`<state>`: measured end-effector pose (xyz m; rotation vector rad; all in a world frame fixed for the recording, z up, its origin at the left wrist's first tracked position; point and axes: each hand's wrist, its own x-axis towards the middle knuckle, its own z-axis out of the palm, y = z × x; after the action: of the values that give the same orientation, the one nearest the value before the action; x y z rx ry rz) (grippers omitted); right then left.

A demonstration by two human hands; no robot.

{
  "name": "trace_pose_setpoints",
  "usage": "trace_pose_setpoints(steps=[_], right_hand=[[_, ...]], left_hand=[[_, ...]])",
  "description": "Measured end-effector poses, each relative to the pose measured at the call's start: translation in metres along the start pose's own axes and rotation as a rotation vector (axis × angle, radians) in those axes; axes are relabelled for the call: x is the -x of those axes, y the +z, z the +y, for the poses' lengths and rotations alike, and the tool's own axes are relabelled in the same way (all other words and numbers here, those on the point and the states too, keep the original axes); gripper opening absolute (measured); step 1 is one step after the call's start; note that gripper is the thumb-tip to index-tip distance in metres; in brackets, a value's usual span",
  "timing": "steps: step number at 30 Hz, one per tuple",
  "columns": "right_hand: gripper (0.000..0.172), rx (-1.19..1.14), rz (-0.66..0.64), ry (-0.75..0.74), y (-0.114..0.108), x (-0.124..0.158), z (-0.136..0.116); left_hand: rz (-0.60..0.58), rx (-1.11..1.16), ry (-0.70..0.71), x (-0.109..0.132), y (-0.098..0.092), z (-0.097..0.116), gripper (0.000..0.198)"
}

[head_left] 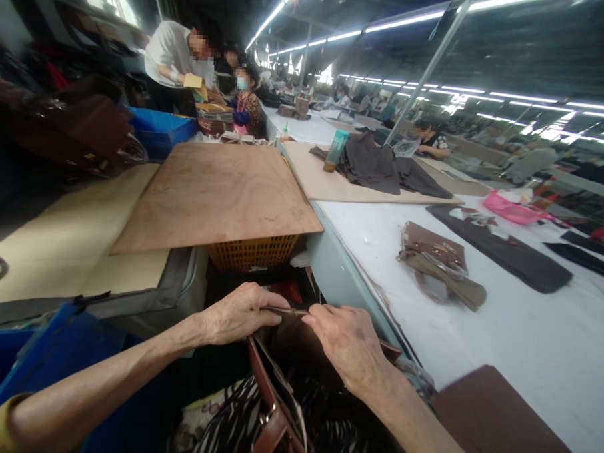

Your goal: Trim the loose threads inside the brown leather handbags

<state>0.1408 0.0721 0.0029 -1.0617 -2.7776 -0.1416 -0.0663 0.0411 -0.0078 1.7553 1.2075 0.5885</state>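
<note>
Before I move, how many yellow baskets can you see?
1: the basket is beneath the board, beyond the left hand and right hand, which hold a brown bag. More could be hidden under the board.

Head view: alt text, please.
A person's left hand and right hand grip the edge of a brown leather-look bag, above zebra-striped fabric. Ahead, a wooden board lies over a yellow plastic basket; at right, a white tabletop bears a brown bag piece. Co-workers are visible in the background.
</note>
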Motion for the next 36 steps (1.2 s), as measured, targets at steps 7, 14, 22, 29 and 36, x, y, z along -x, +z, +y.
trace_pose_setpoints(steps=[7, 14, 22, 29, 36], right_hand=[[0.009, -0.014, 0.047, -0.041, 0.006, -0.004, -0.011], [0.022, -0.087, 0.084, -0.019, 0.012, -0.009, -0.012], [0.021, -0.088, -0.057, 0.035, -0.005, -0.002, -0.006], [0.035, -0.265, -0.27, 0.266, -0.03, 0.039, 0.047], [0.033, -0.481, -0.314, 0.303, -0.028, 0.052, 0.066]], left_hand=[[0.036, -0.072, 0.033, 0.0, 0.003, 0.005, 0.02], [0.062, -0.131, -0.006, 0.0, 0.004, 0.004, 0.02], [0.03, -0.171, -0.02, 0.0, 0.003, 0.008, 0.02], [-0.091, 0.055, -0.09, -0.001, -0.004, 0.0, 0.024], [-0.129, 0.13, -0.086, -0.008, -0.006, 0.004, 0.021]])
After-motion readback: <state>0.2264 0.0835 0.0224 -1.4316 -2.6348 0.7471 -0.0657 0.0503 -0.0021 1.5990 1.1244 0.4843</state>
